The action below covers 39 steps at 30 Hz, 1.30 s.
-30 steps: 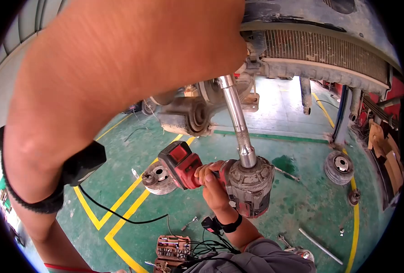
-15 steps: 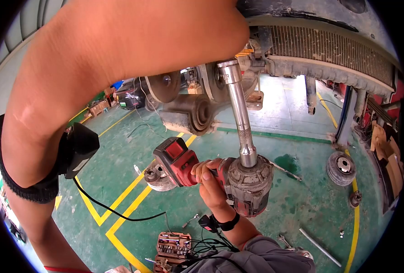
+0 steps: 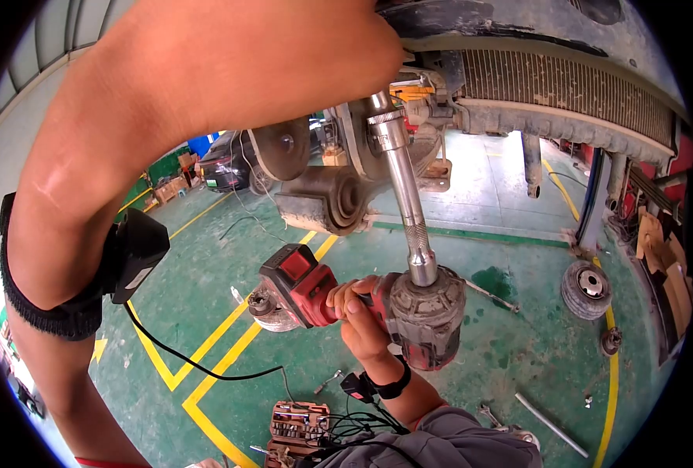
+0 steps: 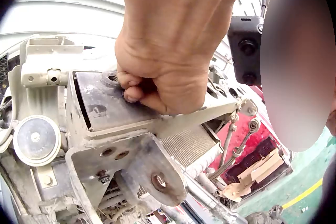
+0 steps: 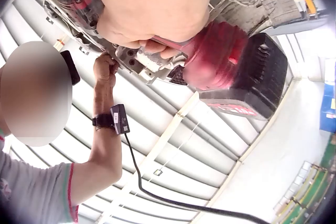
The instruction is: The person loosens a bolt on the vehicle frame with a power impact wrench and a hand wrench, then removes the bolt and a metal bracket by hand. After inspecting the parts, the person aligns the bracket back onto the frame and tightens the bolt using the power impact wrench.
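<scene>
The wrench (image 3: 428, 320) is held nose-up in mid-air, near the middle of the scene, by the right grip (image 3: 364, 324), which is closed round it with the fingers curled. From its nose rises the extension (image 3: 411, 210), leaning a little left, with the socket (image 3: 388, 134) at its top end, just beside the lug (image 3: 354, 144). Whether the socket sits on a fastener I can't make out.

To my eye, the step in hand is lining the socket up with a fastener. The next move seems to call for keeping wrench and extension in one line, with the left fingers clear of anything that spins.

The right forearm (image 3: 417, 398) slants up from the near side. The left arm (image 3: 58, 234) arches high on the left, elbow bent, and its left grip (image 4: 163, 82) is folded over the bracket (image 4: 105, 98), fingers curled in; I can't tell what, if anything, they hold.

Farther out, the radiator (image 3: 557, 86) hangs at the far right, a wheel (image 3: 586, 288) lies below it on the green floor (image 3: 479, 374), and an open toolbox (image 3: 298, 421) lies near.
</scene>
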Motion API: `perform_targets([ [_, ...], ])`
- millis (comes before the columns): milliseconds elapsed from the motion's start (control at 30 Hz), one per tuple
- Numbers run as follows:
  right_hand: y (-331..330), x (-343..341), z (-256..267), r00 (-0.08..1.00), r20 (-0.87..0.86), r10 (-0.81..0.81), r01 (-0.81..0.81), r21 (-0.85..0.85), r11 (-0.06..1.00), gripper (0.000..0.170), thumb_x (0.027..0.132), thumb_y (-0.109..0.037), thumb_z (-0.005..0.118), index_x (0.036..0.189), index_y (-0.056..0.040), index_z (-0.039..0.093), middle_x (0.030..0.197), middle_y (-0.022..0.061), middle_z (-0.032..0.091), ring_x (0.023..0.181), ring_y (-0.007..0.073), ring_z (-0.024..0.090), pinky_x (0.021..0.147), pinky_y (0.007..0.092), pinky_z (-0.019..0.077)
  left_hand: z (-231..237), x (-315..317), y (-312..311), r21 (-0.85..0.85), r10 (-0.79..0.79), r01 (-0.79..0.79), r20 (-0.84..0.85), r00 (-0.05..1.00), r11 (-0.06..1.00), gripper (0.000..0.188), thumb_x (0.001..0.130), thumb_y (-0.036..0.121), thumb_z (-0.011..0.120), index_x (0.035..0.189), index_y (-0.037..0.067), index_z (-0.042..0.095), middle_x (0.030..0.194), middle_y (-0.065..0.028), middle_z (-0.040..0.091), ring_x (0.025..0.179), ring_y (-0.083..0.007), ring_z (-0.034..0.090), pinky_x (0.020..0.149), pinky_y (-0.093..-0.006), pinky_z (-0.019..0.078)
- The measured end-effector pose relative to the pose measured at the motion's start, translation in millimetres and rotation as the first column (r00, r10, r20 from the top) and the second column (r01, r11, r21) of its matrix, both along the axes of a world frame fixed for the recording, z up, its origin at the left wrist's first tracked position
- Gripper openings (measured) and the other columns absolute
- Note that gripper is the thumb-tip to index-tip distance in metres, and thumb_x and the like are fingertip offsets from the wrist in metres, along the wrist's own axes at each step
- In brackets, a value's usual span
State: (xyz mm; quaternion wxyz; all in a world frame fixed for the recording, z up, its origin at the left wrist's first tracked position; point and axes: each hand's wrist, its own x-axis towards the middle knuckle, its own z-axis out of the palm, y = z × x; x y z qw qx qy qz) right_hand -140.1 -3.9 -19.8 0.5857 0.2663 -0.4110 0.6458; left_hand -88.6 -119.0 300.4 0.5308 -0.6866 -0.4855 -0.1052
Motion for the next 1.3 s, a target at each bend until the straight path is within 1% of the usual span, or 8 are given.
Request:
perform_targets([
  [100,-0.7,2.2,-5.3,1.000,0.013,0.008,-0.007,-0.030,1.000,0.022,0.089,-0.005,0.051,0.110,-0.0088,0.047,0.075,0.0018,0.047,0.071,0.0151,0.046,0.075,0.0374,0.0416,13.2,-30.1,14.4,-0.101,-0.207,0.201,-0.060,0.976,0.974,0.008,0.059,0.000,0.049,0.062,-0.003,0.055,0.058,-0.0200,0.054,0.056,-0.0365,0.055,0.051,-0.0418,0.0450],
  [200,0.0,6.5,-17.3,0.999,0.015,0.038,-0.037,-0.054,0.998,0.022,0.088,-0.004,0.052,0.109,-0.0088,0.048,0.075,0.0016,0.047,0.070,0.0150,0.046,0.075,0.0374,0.0416,9.0,-34.1,3.9,-0.081,-0.092,0.081,-0.146,0.985,0.993,0.016,0.060,0.001,0.049,0.074,-0.002,0.057,0.072,-0.0191,0.058,0.065,-0.0348,0.059,0.054,-0.0411,0.0474],
  [333,-0.4,20.2,-30.4,0.999,0.011,0.035,-0.034,-0.074,0.997,0.023,0.087,-0.004,0.054,0.108,-0.0093,0.049,0.074,0.0017,0.048,0.069,0.0149,0.047,0.074,0.0374,0.0418,-6.7,-33.5,-5.8,-0.072,-0.170,0.161,-0.152,0.974,0.984,0.027,0.064,0.004,0.057,0.090,-0.001,0.058,0.082,-0.0164,0.058,0.071,-0.0310,0.061,0.057,-0.0364,0.0508],
  [467,-1.2,31.9,-36.2,1.000,0.010,0.024,-0.023,-0.140,0.990,0.023,0.087,-0.005,0.055,0.109,-0.0088,0.049,0.073,0.0015,0.048,0.068,0.0150,0.047,0.074,0.0371,0.0419,-14.2,-31.9,-4.9,0.110,-0.148,0.205,-0.388,0.910,0.973,0.044,0.066,0.011,0.072,0.106,0.000,0.058,0.085,-0.0104,0.057,0.069,-0.0215,0.062,0.058,-0.0279,0.0532],
  [533,-1.2,35.3,-38.7,0.999,0.009,0.036,-0.034,-0.151,0.988,0.023,0.088,-0.005,0.055,0.109,-0.0086,0.049,0.073,0.0014,0.048,0.068,0.0148,0.047,0.074,0.0370,0.0419,-23.9,-26.0,0.4,0.395,0.016,0.245,-0.552,0.833,0.885,0.044,0.066,0.010,0.071,0.108,0.004,0.058,0.088,-0.0100,0.059,0.068,-0.0205,0.062,0.055,-0.0284,0.0528],
  [567,-0.3,37.2,-39.2,1.000,0.022,0.021,-0.017,-0.147,0.989,0.023,0.088,-0.005,0.055,0.109,-0.0086,0.048,0.073,0.0014,0.048,0.068,0.0147,0.047,0.074,0.0370,0.0418,4.8,-25.9,-25.0,-0.049,-0.204,0.235,-0.685,0.700,0.971,0.044,0.070,0.011,0.070,0.113,0.012,0.060,0.095,-0.0115,0.061,0.071,-0.0216,0.064,0.054,-0.0267,0.0533],
  [833,1.9,46.3,-42.3,0.996,0.088,0.003,0.010,-0.145,0.989,0.022,0.088,-0.004,0.053,0.109,-0.0086,0.048,0.073,0.0016,0.047,0.069,0.0149,0.046,0.075,0.0370,0.0417,-10.4,10.0,-2.9,-0.186,0.016,-0.198,-0.691,0.723,0.962,0.038,0.070,0.010,0.072,0.106,0.007,0.061,0.094,-0.0121,0.062,0.071,-0.0228,0.062,0.056,-0.0286,0.0514],
  [1300,6.0,41.1,-46.2,0.985,0.033,0.171,-0.167,-0.090,0.982,0.024,0.088,-0.004,0.051,0.110,-0.0086,0.047,0.075,0.0021,0.047,0.070,0.0149,0.046,0.074,0.0375,0.0406,-11.7,21.2,8.5,-0.266,0.062,-0.344,-0.704,0.707,0.900,0.029,0.069,0.007,0.074,0.095,0.000,0.064,0.093,-0.0131,0.063,0.070,-0.0250,0.060,0.060,-0.0319,0.0481],
])
